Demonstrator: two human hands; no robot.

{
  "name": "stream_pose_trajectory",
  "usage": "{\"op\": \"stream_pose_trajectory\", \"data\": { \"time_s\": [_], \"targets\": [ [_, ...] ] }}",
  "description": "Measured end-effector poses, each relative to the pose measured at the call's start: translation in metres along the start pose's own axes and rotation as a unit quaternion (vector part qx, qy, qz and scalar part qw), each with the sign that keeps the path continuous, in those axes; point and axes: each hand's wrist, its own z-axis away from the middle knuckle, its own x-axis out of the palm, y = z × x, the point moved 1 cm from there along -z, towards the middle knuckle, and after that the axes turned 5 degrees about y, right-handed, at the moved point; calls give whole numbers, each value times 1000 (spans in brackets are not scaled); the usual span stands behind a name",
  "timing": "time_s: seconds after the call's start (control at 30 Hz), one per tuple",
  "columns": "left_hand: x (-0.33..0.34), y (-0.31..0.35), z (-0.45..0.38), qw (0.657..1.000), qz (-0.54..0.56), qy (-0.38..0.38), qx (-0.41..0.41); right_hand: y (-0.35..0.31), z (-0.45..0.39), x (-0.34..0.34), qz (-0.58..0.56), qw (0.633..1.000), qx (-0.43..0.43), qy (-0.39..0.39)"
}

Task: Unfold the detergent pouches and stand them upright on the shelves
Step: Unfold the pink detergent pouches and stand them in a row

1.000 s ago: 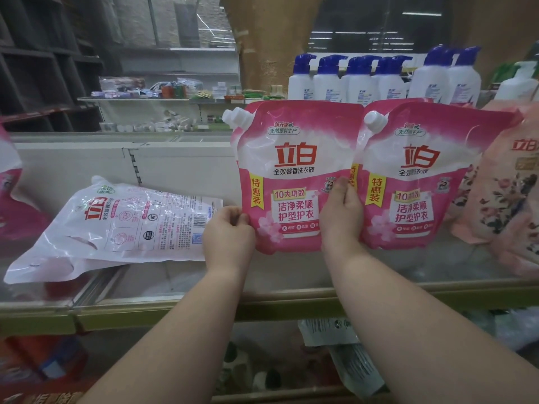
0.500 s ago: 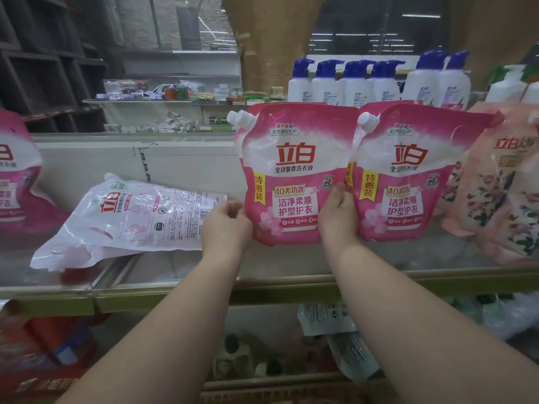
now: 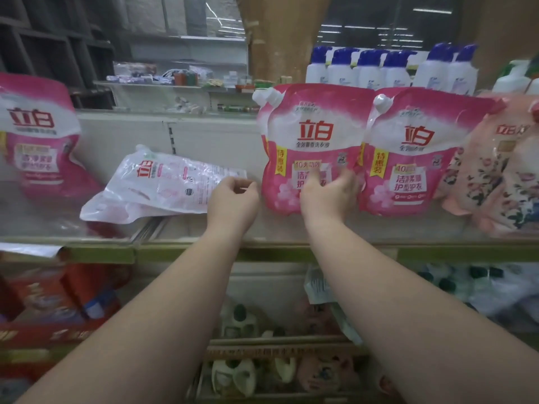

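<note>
Shelf [image 3: 186, 253] carries 2 upright pink pouches [image 3: 313, 147]; left hand [image 3: 233, 199] and right hand [image 3: 328, 196] loosely curled, holding nothing.

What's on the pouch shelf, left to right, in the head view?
Pink pouch at the left edge → flat white pouch → left hand → upright pink pouch, with the right hand in front of it → second upright pink pouch → floral pouch.
</note>
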Motion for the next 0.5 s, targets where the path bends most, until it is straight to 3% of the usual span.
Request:
{"op": "stream_pose_trajectory", "data": {
  "time_s": [0.13, 0.37, 0.5],
  "targets": [
    [-26, -4, 2, 1000, -6, 2, 5, -15, 30, 9, 6, 995, -89, -34],
    [-84, -12, -7, 997, -54, 35, 40, -17, 78, 39, -14, 988, -125, -87],
    [-111, -18, -13, 992, -99, 51, 66, -26, 97, 54, 10, 977, -140, -162]
  ]
}}
